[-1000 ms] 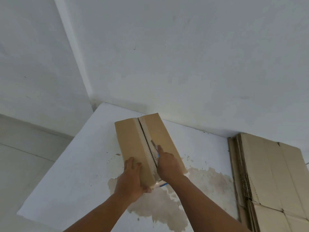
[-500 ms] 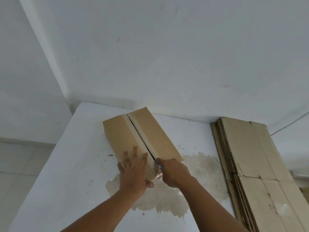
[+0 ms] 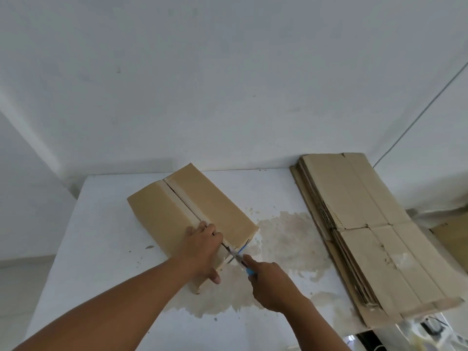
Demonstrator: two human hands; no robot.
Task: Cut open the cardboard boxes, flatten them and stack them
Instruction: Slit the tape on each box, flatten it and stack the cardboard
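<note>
Here our left hand (image 3: pixel 202 252) lies flat, fingers fairly straight, pressing the near end of the brown rectangular cardboard box (image 3: pixel 157 211), which sits on the white table (image 3: pixel 101 236) just ahead of it. Our right hand (image 3: pixel 273 285), close beside the left, grips a blue-handled utility knife (image 3: pixel 243 263), blade at the near end of the centre seam (image 3: pixel 182 201). That seam runs forward and leftward from the knife hand. The stack of flattened brown cardboard sheets (image 3: pixel 367 224) lies well right of it.
</note>
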